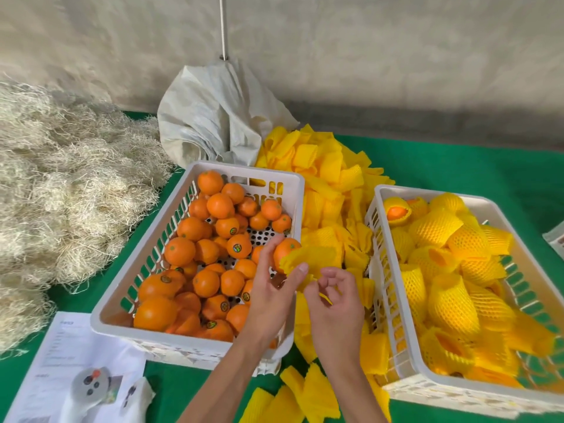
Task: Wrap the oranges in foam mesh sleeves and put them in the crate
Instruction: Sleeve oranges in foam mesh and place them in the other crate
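My left hand (270, 283) grips an orange (286, 250) over the right rim of the white crate of bare oranges (195, 166). A yellow foam mesh sleeve (308, 261) lies against that orange, with my left thumb on it. Just to the right, my right hand (334, 296) pinches the sleeve's lower edge with curled fingers. A second white crate (377, 209) on the right holds several oranges wrapped in yellow sleeves (451, 303). Between the two crates lies a pile of loose yellow sleeves (323, 166).
Pale straw-like wood wool (67, 190) is heaped at the left on the green table cover (457, 166). A crumpled white sack (213, 117) stands behind the crates. A printed paper sheet (61, 361) lies at the front left. More sleeves (293, 395) lie near the front edge.
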`<action>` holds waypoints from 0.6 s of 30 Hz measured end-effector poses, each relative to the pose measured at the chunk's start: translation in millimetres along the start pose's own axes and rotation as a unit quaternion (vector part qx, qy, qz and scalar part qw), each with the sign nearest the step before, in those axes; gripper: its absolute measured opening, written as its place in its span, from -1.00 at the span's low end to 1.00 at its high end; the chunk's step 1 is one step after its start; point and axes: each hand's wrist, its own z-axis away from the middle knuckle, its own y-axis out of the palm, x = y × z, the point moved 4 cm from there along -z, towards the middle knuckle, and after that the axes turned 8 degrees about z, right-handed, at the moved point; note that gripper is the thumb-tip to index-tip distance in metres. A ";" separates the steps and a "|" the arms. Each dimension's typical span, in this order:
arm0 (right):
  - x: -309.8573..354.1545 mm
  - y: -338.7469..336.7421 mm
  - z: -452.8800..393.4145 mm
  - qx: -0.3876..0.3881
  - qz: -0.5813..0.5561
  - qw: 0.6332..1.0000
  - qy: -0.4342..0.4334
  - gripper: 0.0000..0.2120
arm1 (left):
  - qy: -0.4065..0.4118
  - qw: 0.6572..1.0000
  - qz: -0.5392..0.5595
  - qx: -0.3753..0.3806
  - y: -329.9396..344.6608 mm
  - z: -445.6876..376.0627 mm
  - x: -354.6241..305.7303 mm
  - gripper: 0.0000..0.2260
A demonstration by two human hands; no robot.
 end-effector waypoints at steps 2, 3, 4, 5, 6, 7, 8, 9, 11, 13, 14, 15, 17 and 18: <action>-3.6 -1.9 -1.5 -0.025 -0.024 0.998 0.042 -0.79 | -0.017 1.000 0.023 0.011 2.1 0.7 2.0 -0.39; -4.6 -2.3 -3.1 -0.029 -0.046 0.997 0.060 -0.81 | -0.023 0.999 0.035 0.017 2.2 0.2 3.5 -0.35; -5.4 -2.4 -4.5 -0.027 -0.071 0.994 0.077 -0.80 | -0.026 0.999 0.037 0.017 1.9 -0.9 4.6 -0.33; -5.3 -1.9 -5.0 -0.019 -0.089 0.992 0.092 -0.80 | -0.021 0.999 0.031 0.011 0.7 -2.1 5.5 -0.33; -4.7 -1.7 -4.8 -0.008 -0.089 0.991 0.096 -0.79 | -0.016 1.000 0.027 0.002 -1.3 -3.2 6.4 -0.36; -3.6 -2.2 -4.4 -0.002 -0.063 0.995 0.081 -0.79 | -0.011 1.000 0.028 -0.007 -3.2 -3.9 7.7 -0.40; -1.0 -3.2 -3.8 0.002 -0.011 0.999 0.044 -0.78 | -0.011 0.999 0.037 -0.017 -4.6 -4.2 8.9 -0.44; 1.9 -3.8 -3.0 0.009 0.056 0.998 -0.005 -0.79 | -0.010 0.999 0.042 -0.023 -5.5 -4.4 9.7 -0.47; 6.5 -1.5 0.6 0.036 0.178 0.979 -0.092 -0.77 | 0.003 0.999 0.029 -0.028 -5.5 -4.6 9.7 -0.53; 7.5 1.0 2.6 0.049 0.234 0.964 -0.119 -0.62 | 0.020 1.000 0.009 -0.021 -3.7 -4.6 9.6 -0.54; 8.0 2.2 2.9 0.053 0.238 0.963 -0.113 -0.55 | 0.023 1.000 0.006 -0.017 -3.3 -4.8 9.9 -0.54; 8.5 4.3 3.3 0.059 0.236 0.964 -0.106 -0.51 | 0.022 1.000 0.008 -0.016 -3.3 -4.8 10.2 -0.54; 7.7 9.0 4.4 0.068 0.230 0.967 -0.091 -0.49 | 0.020 1.000 0.013 -0.015 -3.8 -5.0 10.1 -0.56; 6.7 9.5 3.6 0.065 0.227 0.968 -0.081 -0.50 | 0.023 0.999 0.015 -0.018 -4.0 -5.2 9.6 -0.58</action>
